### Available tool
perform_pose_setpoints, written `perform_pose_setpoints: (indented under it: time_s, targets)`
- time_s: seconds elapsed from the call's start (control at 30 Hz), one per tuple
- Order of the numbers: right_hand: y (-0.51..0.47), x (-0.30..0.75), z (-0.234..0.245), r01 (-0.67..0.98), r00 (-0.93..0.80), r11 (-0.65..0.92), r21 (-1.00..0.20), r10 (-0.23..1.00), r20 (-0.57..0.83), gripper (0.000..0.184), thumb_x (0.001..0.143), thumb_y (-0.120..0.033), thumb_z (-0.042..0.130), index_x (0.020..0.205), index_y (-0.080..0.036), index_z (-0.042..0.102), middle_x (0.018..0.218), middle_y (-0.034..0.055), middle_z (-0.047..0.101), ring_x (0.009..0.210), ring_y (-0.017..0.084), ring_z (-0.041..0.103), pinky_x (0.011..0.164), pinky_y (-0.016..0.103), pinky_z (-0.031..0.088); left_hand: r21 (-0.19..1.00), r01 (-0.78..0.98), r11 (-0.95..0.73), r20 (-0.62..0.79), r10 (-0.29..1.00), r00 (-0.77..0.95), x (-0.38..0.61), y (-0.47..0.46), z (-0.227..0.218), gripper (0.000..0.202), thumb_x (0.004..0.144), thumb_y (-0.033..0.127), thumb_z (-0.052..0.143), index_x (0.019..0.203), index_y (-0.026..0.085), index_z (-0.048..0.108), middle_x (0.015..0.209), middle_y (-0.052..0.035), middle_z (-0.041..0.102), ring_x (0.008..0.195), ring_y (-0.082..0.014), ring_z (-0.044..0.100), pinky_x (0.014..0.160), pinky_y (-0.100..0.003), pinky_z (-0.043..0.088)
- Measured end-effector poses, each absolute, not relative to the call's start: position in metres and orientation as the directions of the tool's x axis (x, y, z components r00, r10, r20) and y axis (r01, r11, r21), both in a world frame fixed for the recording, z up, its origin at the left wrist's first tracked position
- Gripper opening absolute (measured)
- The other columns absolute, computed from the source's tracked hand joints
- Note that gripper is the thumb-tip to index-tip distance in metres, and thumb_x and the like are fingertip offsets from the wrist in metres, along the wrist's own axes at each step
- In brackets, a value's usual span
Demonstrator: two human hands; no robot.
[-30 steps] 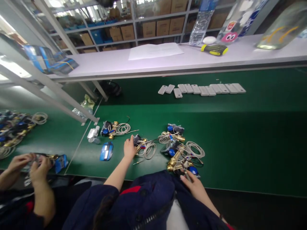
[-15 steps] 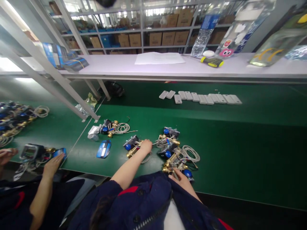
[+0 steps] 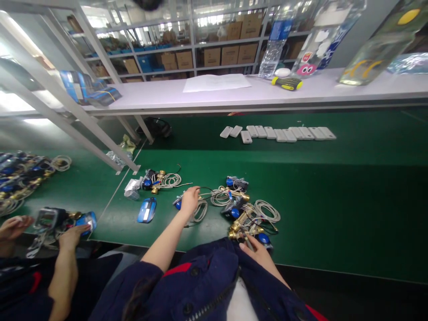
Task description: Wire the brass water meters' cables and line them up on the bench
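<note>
My left hand (image 3: 189, 199) lies curled over a small black-and-blue meter unit (image 3: 177, 203), with its grey cable coil (image 3: 200, 210) just to the right. My right hand (image 3: 256, 252) sits at the bench's near edge, fingers closed on a brass valve unit with a blue cap (image 3: 264, 238). That unit is at the bottom of a pile of several brass meters and coiled cables (image 3: 239, 207). Both arms come out of dark blue sleeves.
One more meter with cable (image 3: 158, 180), a white part (image 3: 131, 188) and a blue cover (image 3: 147, 210) lie to the left. A row of white plastic covers (image 3: 277, 133) lies further back. A co-worker's hands (image 3: 72, 234) handle a meter at far left. The white shelf (image 3: 234, 96) holds paper, a screwdriver (image 3: 286, 83) and bottles.
My left hand reached right toward the pile, then came back a little to the left over the small meter unit. My right hand stayed on the brass unit. The co-worker's hands shifted.
</note>
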State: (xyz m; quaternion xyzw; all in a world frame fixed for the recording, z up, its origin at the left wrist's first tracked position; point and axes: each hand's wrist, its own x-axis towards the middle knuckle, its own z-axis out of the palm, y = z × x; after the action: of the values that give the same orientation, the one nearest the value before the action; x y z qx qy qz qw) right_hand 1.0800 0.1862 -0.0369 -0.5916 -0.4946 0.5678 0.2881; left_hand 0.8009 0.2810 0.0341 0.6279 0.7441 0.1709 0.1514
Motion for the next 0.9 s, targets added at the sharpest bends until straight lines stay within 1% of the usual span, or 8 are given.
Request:
perform_pose_setpoints:
  time_s: [0.2,0.33,0.4,0.53,0.63,0.77,0.83,0.9]
  targets:
    - [0.199,1.063,0.005,0.184,-0.248,-0.316,-0.931,0.901,-0.355,0.057,0.060,-0.054,0.066,0.102,-0.015,0.064,0.107,0.0115,0.064,0.106,0.030,0.055,0.098,0.043,0.037,0.626,0.778,0.047,0.133,0.977,-0.166,0.800,0.251,0.082,0.027,0.091,0.022,0.033,0.103,0.017,0.057,0.077,-0.0020,0.064,0.077,-0.0135,0.060,0.075,-0.026,0.047]
    - [0.212,1.040,0.043,0.071,-0.372,-0.296,-0.952,0.878,-0.301,0.059,0.063,-0.055,0.069,0.107,-0.019,0.060,0.092,0.0072,0.065,0.087,0.025,0.061,0.084,0.040,0.047,0.750,0.651,-0.118,0.231,0.969,-0.091,0.820,0.232,0.101,0.028,0.091,0.025,0.033,0.098,0.016,0.059,0.073,-0.0020,0.062,0.071,-0.0131,0.058,0.073,-0.026,0.046]
    - [0.218,1.030,0.059,-0.044,-0.441,-0.361,-0.931,0.844,-0.306,0.057,0.064,-0.057,0.069,0.106,-0.020,0.058,0.087,0.0048,0.064,0.077,0.021,0.062,0.075,0.038,0.050,0.783,0.598,-0.172,0.268,0.961,-0.073,0.828,0.225,0.107,0.030,0.092,0.026,0.033,0.095,0.015,0.061,0.071,-0.0025,0.062,0.071,-0.0133,0.058,0.074,-0.026,0.046]
    - [0.224,1.022,0.079,-0.215,-0.488,-0.489,-0.845,0.804,-0.341,0.052,0.061,-0.052,0.076,0.094,-0.017,0.058,0.078,0.0033,0.065,0.072,0.017,0.063,0.073,0.032,0.051,0.824,0.521,-0.224,0.305,0.950,-0.073,0.832,0.214,0.115,0.026,0.088,0.025,0.042,0.094,0.017,0.067,0.075,-0.0036,0.062,0.076,-0.0137,0.057,0.074,-0.025,0.045]
    - [0.227,1.021,0.084,-0.222,-0.504,-0.609,-0.761,0.740,-0.445,0.051,0.050,-0.043,0.084,0.084,-0.018,0.055,0.061,-0.0026,0.060,0.053,0.013,0.059,0.052,0.023,0.048,0.909,0.400,-0.116,0.196,0.967,-0.165,0.831,0.211,0.114,0.021,0.081,0.023,0.052,0.090,0.017,0.070,0.069,-0.0025,0.062,0.070,-0.0134,0.058,0.070,-0.025,0.046]
    - [0.234,1.021,0.086,-0.355,-0.612,-0.763,-0.539,0.626,-0.483,0.041,0.054,-0.037,0.080,0.081,-0.019,0.055,0.043,-0.0108,0.041,0.032,0.004,0.035,0.031,0.013,0.025,0.985,0.094,0.144,-0.109,0.944,-0.311,0.833,0.211,0.105,0.018,0.067,0.024,0.067,0.082,0.014,0.067,0.063,-0.0006,0.063,0.058,-0.0130,0.060,0.060,-0.024,0.048]
    - [0.237,1.022,0.088,-0.443,-0.666,-0.809,-0.387,0.586,-0.461,0.036,0.060,-0.038,0.071,0.086,-0.019,0.057,0.048,-0.0088,0.044,0.038,0.005,0.039,0.035,0.014,0.031,0.980,0.027,0.200,-0.178,0.921,-0.347,0.837,0.211,0.101,0.018,0.064,0.025,0.069,0.077,0.014,0.064,0.062,-0.0005,0.063,0.055,-0.0130,0.060,0.057,-0.024,0.049]
    - [0.238,1.023,0.091,-0.451,-0.706,-0.842,-0.297,0.540,-0.458,0.036,0.066,-0.042,0.061,0.093,-0.018,0.058,0.064,-0.0022,0.056,0.056,0.010,0.054,0.053,0.022,0.047,0.976,0.051,0.210,-0.177,0.915,-0.361,0.840,0.211,0.100,0.016,0.067,0.027,0.066,0.076,0.014,0.064,0.066,-0.0018,0.065,0.056,-0.0129,0.061,0.057,-0.024,0.049]
